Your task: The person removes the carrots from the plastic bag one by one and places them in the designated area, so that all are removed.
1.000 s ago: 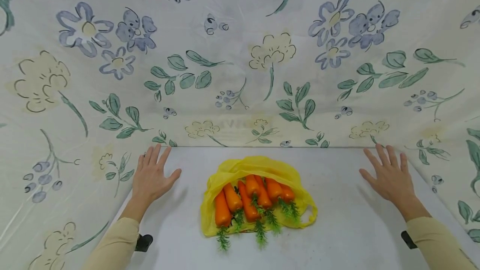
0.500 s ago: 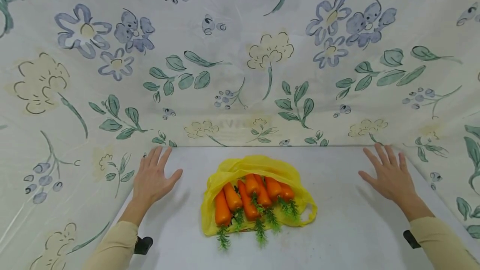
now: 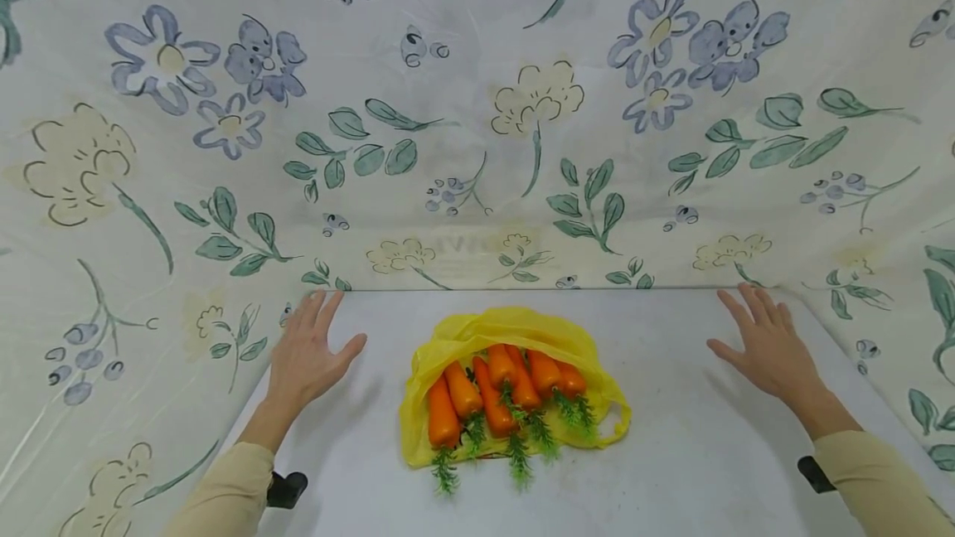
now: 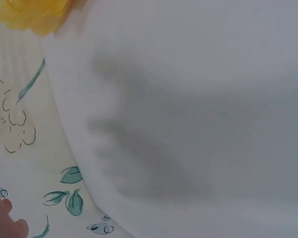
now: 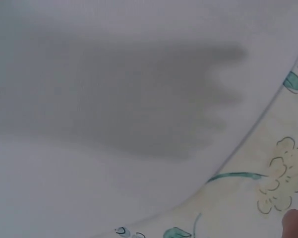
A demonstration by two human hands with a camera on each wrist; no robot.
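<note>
A yellow plastic bag (image 3: 515, 324) lies on the white tabletop (image 3: 671, 471) in the head view, its mouth facing the near side. Several orange carrots (image 3: 443, 417) with green feathery tops (image 3: 519, 458) show in its opening. To the left of the bag, my left hand (image 3: 304, 359) hovers over the table with fingers extended and thumb spread, holding nothing. My right hand (image 3: 768, 350) is held the same way on the right, also apart from the bag. Both wrist views show hand shadows on the white surface, and the left one catches a corner of the yellow bag (image 4: 29, 15).
A floral sheet (image 3: 477, 147) rises behind the table and along both sides. The table's back edge (image 3: 522, 290) runs just beyond the fingertips. Black wrist straps show at the left cuff (image 3: 287, 489) and right cuff (image 3: 816, 475).
My right hand has shifted slightly left and turned a little, its fingers closer together. My left hand has drifted slightly right. The bag and carrots stay in place.
</note>
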